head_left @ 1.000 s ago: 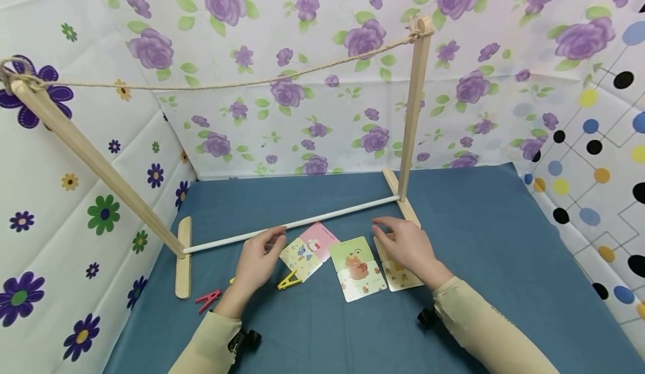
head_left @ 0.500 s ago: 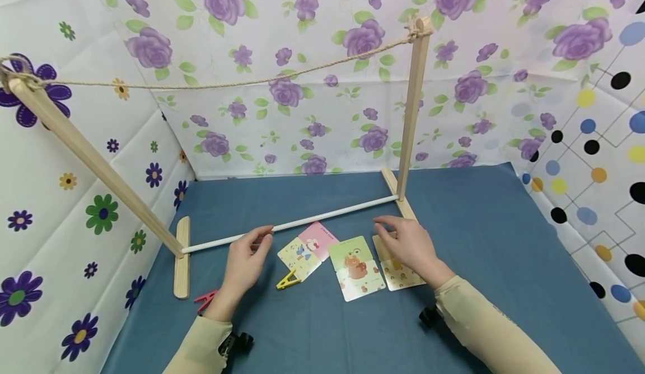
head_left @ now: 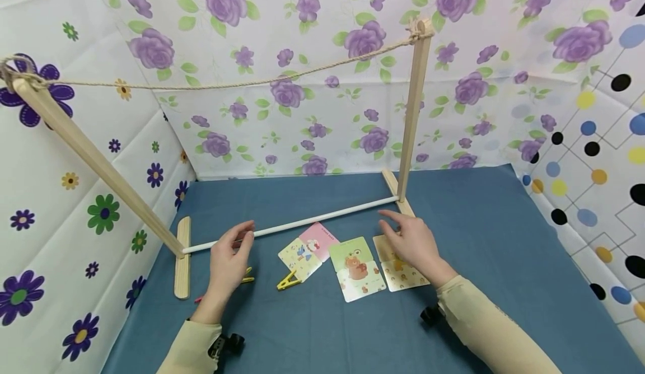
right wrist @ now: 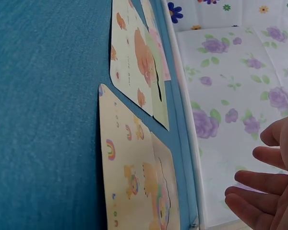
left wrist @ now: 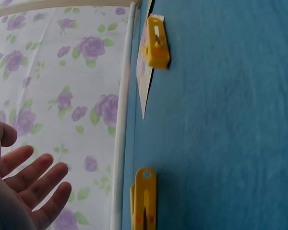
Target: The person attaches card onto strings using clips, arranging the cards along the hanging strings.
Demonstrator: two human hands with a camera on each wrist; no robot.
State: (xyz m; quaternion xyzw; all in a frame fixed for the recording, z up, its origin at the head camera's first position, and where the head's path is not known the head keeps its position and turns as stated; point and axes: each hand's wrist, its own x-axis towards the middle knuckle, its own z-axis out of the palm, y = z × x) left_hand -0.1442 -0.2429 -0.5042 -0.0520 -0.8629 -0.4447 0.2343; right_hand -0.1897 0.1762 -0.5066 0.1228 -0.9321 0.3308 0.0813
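Observation:
My left hand (head_left: 229,259) hovers above the cloth, its fingers loosely bent around nothing. By it lies a yellow clothespin (head_left: 248,276), and behind my wrist a red clothespin (head_left: 198,300) is mostly hidden. A second yellow clothespin (head_left: 288,281) touches the lower edge of a pink and yellow cartoon card (head_left: 308,251). In the middle is a green and white card with a bear (head_left: 358,269). My right hand (head_left: 414,244) is held over a beige card (right wrist: 134,163) and covers part of it in the head view; its relaxed fingers (right wrist: 259,179) hold nothing.
A wooden frame stands on the blue cloth (head_left: 322,335): a left post (head_left: 101,167), a right post (head_left: 414,111), and a white rod (head_left: 322,217) low between them. A rope (head_left: 227,85) sags between the post tops. Patterned sheets (head_left: 302,38) surround the sides and back.
My left hand has moved left, away from the pink and yellow card, uncovering a yellow clothespin and hiding most of the red one. My right hand has shifted slightly right, its fingers a little straighter.

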